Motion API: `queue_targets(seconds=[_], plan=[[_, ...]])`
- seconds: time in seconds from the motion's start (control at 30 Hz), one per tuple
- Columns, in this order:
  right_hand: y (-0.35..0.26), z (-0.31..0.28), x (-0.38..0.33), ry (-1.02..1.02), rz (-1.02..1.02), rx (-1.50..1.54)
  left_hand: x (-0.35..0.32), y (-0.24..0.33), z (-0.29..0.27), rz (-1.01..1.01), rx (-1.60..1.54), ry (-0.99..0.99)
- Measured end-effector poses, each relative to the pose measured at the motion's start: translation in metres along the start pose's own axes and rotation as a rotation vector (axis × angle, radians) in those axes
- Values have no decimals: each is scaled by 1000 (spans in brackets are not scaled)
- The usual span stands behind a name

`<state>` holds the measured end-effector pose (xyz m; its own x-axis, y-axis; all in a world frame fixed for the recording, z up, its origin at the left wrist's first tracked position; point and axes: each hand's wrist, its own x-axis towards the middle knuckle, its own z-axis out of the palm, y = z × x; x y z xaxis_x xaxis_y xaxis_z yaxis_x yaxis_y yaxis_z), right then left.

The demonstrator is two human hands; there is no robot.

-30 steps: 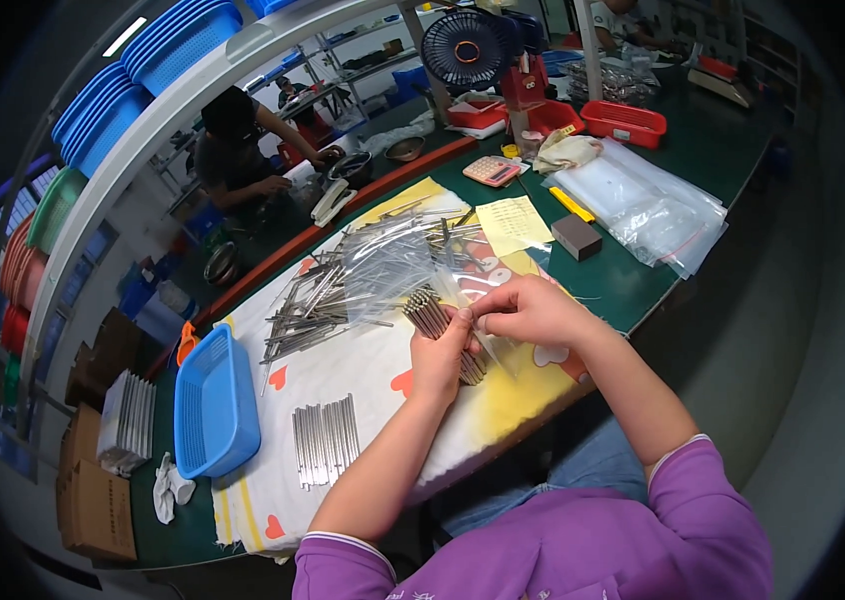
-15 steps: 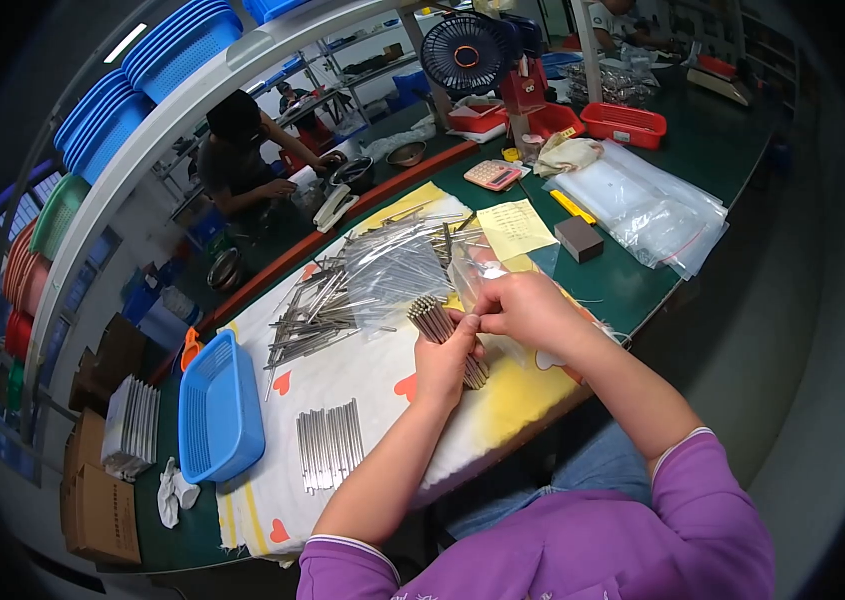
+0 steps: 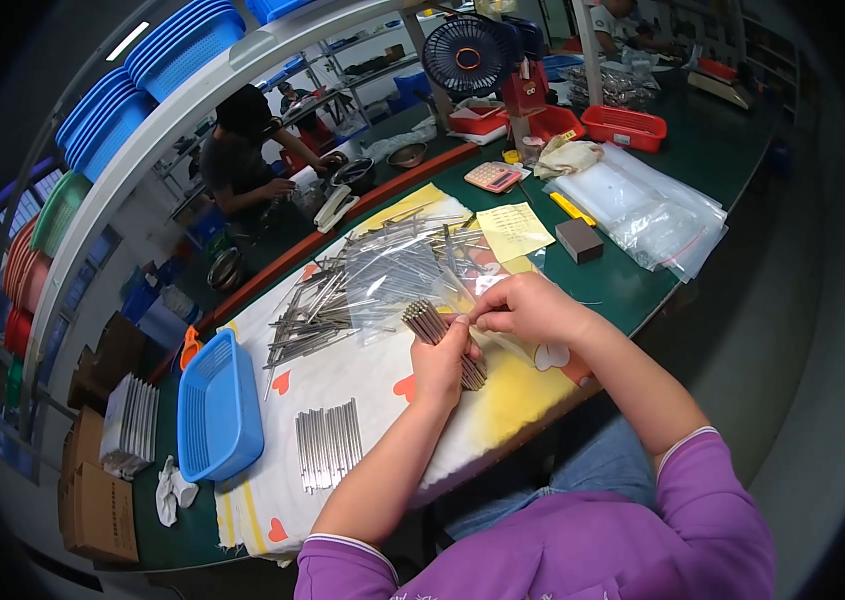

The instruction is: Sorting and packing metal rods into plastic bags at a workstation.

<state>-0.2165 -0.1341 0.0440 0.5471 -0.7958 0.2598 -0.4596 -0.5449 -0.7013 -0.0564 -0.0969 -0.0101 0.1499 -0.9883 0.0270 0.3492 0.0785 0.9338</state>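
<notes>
A tight bundle of thin metal rods point(image 3: 425, 320) stands tilted in my left hand point(image 3: 440, 368), whose fingers wrap round its middle. My right hand point(image 3: 533, 308) is closed in a pinch beside the left thumb, at the bundle's upper right side. Whatever lies between its fingertips is too small to make out. Just beyond the bundle, a clear plastic bag point(image 3: 395, 283) lies over a loose pile of metal rods point(image 3: 315, 312). Nearer to me, left of my left forearm, a neat row of rods point(image 3: 330, 446) rests on the patterned cloth point(image 3: 380, 425).
A blue basket point(image 3: 245, 440) stands at the cloth's left edge, near white gloves point(image 3: 173, 492). Beyond my right hand are a yellow note point(image 3: 516, 230), a dark block point(image 3: 579, 241), plastic bags point(image 3: 643, 210) and a fan point(image 3: 467, 57). A co-worker point(image 3: 243, 160) sits across the bench.
Clear plastic that stood up by my right fingers now lies lower. The bundle and both hands have shifted slightly to the left; my left hand keeps its hold.
</notes>
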Motion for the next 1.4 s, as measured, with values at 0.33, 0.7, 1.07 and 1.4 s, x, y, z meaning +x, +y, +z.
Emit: queue_targets(seconds=[0.33, 0.7, 1.07, 1.4], plan=[[-7, 10, 0, 153, 64, -3, 0, 2, 0, 3, 60, -32], [1, 29, -2, 370, -195, -300, 1, 0, -3, 8, 79, -40], [1, 40, -6, 465, -299, -471, 0, 3, 2, 14, 63, -8], [7, 23, 1, 589, -264, -413, 3, 3, 0, -68, -34, 41]])
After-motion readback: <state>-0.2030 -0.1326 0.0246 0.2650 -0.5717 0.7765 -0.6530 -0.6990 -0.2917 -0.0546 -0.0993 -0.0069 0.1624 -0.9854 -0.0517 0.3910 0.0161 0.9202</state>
